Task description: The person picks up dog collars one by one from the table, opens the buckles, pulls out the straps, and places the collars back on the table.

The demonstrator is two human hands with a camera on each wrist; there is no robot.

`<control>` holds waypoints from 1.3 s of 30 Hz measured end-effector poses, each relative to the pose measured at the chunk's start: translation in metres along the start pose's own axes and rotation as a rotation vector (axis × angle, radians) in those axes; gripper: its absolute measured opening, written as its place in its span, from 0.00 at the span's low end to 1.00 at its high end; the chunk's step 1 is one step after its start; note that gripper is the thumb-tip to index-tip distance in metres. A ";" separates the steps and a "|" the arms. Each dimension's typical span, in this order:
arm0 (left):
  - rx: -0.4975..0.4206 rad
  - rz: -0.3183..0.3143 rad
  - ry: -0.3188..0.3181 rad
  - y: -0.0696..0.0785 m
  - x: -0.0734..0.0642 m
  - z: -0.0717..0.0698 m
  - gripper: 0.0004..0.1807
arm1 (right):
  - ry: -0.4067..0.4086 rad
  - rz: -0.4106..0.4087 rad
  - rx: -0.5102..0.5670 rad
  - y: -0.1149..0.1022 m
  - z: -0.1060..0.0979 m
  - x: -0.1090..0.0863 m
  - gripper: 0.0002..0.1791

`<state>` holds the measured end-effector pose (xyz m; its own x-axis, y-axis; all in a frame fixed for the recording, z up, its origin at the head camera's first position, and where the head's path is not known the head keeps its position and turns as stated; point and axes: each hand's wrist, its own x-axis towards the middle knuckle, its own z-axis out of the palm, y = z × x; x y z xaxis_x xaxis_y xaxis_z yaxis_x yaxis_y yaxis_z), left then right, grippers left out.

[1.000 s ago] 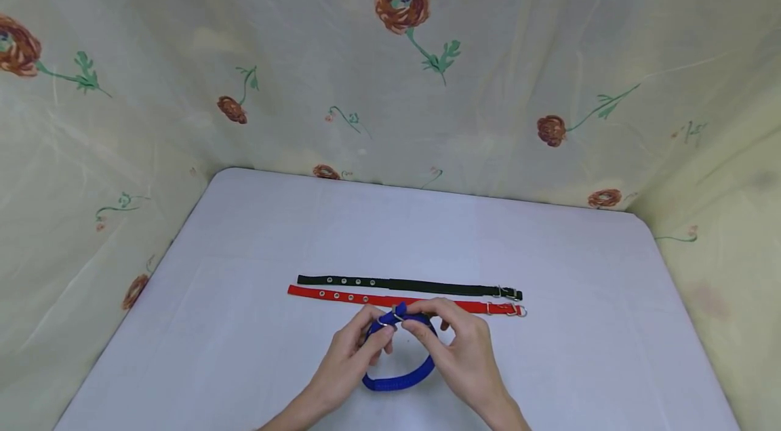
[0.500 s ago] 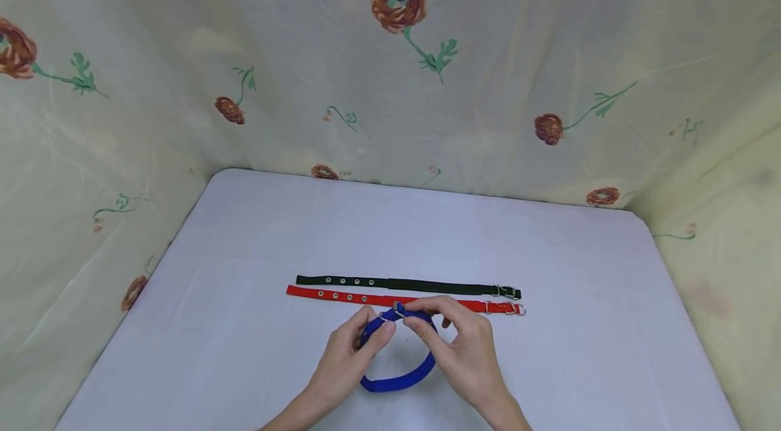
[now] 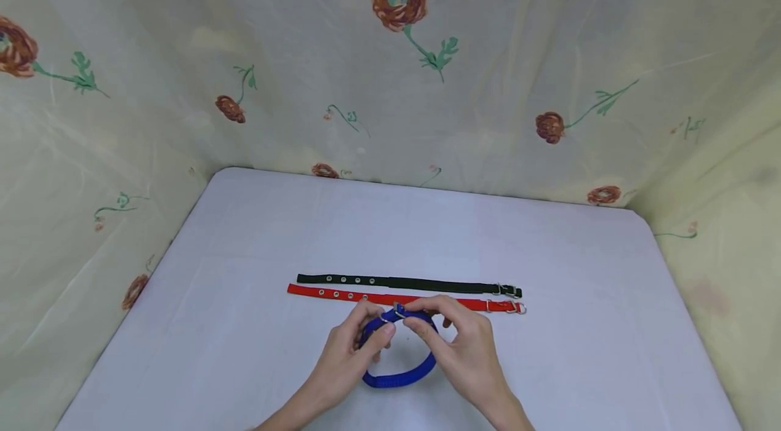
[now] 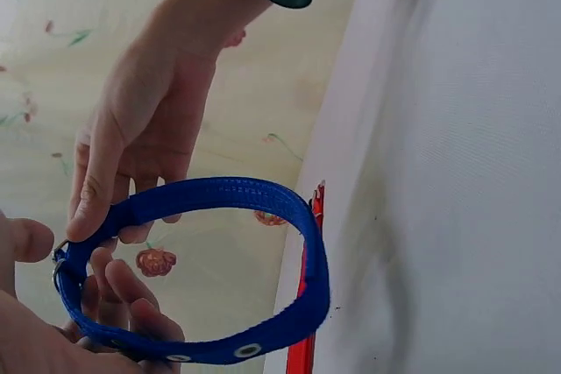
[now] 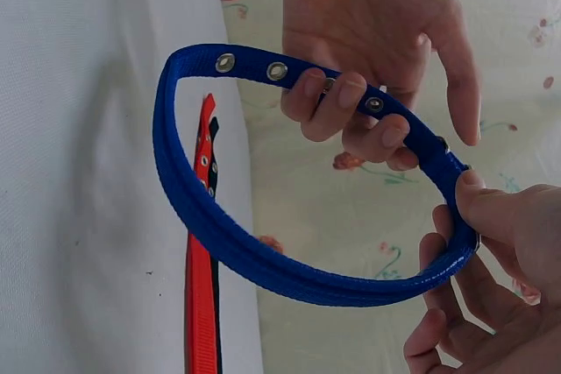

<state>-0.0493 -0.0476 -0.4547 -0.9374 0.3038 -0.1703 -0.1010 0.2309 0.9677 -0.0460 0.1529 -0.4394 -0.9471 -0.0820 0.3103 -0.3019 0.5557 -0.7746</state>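
Note:
A blue webbing pet collar (image 3: 399,379) is held up as a closed loop, its metal buckle (image 3: 398,310) and ring on the far side between both hands. My left hand (image 3: 344,356) curls its fingers over the left part of the band, where metal eyelets (image 5: 277,71) show in the right wrist view. My right hand (image 3: 462,350) pinches the band by the buckle between thumb and forefinger. The left wrist view shows the loop (image 4: 219,190) hanging above the table, with the right thumb pressed near the buckle. Fingers partly hide the strap's end.
Just beyond the hands, a red collar (image 3: 390,299) lies stretched flat, and a black collar (image 3: 439,286) lies parallel behind it. Both have eyelets at the left and metal buckles at the right. The white table (image 3: 244,228) is enclosed by flowered cloth (image 3: 305,45).
The blue strap tip that stuck up at the buckle one second ago now sits lower against it. Both hands stay nearly in place; the red and black collars have not moved.

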 end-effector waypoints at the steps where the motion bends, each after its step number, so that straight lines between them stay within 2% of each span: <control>1: -0.001 0.002 -0.008 0.000 0.000 0.000 0.16 | -0.005 0.001 0.001 0.000 0.000 0.000 0.12; 6: 0.004 -0.003 -0.001 -0.001 0.001 0.000 0.14 | -0.015 -0.007 0.000 0.000 0.001 -0.001 0.12; 15: 0.044 -0.029 0.104 0.001 0.000 0.000 0.19 | 0.026 -0.031 -0.007 0.001 -0.001 -0.001 0.13; 23: 0.034 -0.047 0.065 0.000 0.000 0.001 0.20 | 0.015 -0.031 -0.019 0.001 -0.002 -0.001 0.13; 30: 0.039 -0.016 0.003 0.000 -0.001 0.002 0.21 | 0.006 -0.034 -0.021 -0.001 -0.003 -0.002 0.13; 39: 0.051 -0.012 0.004 0.001 0.000 0.002 0.18 | -0.010 -0.051 -0.015 0.000 -0.003 -0.003 0.13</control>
<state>-0.0491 -0.0460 -0.4543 -0.9376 0.2971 -0.1809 -0.0950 0.2814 0.9549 -0.0431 0.1556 -0.4391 -0.9314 -0.1187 0.3442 -0.3486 0.5633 -0.7491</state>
